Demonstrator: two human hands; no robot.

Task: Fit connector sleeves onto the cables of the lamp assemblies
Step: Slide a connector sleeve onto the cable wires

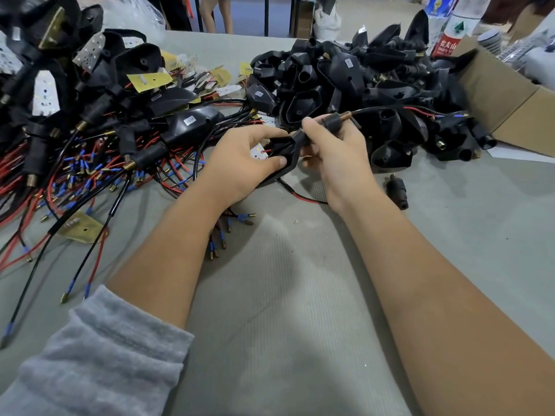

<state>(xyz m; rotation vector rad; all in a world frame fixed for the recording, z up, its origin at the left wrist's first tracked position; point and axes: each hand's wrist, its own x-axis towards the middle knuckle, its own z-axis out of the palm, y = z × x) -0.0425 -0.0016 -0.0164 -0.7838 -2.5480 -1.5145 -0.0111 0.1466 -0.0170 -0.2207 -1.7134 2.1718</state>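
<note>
You look to be midway through fitting a sleeve: your left hand (pixel 249 163) grips a black lamp housing (pixel 283 159) with the thumb curled over its lower edge, a small white board with red wires showing inside it. Your right hand (pixel 333 148) pinches a black connector sleeve (pixel 332 121) between thumb and fingers, just above and right of the housing, nearly touching it. A brass threaded end (pixel 345 116) sticks out of the sleeve, and the black cable (pixel 390 108) runs from it out to the right over the pile of empty housings (pixel 345 82). So the sleeve seems already threaded on the cable; the next move, by my reading, is to slide it down until it seats at the housing's neck, keeping the housing steady. A spare sleeve (pixel 398 190) lies on the table (pixel 285 295) just right of your right wrist, and finished assemblies (pixel 90 115) are heaped to your left
</note>
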